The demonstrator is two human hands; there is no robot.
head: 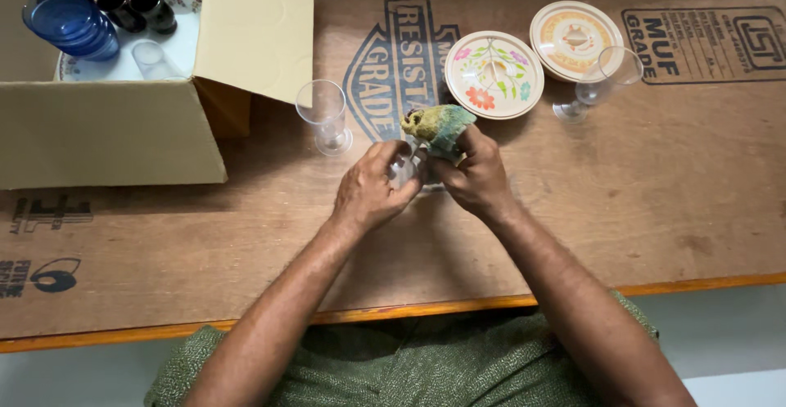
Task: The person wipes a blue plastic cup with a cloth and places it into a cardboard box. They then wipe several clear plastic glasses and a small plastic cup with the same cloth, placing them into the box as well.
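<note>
My left hand (370, 190) grips a clear glass (407, 171) that lies between both hands over the wooden board. My right hand (473, 176) holds a green and yellow cloth (437, 125) bunched against the glass's mouth. Most of the glass is hidden by my fingers. A clear stemmed glass (323, 115) stands upright just to the left of my hands.
An open cardboard box (106, 133) at the left holds blue glasses (70, 24), dark cups (135, 6), a clear tumbler and a plate. Two patterned bowls (494, 74) (575, 38) and another stemmed glass (602, 79) stand behind my hands. The board's front edge (409, 313) runs near my body.
</note>
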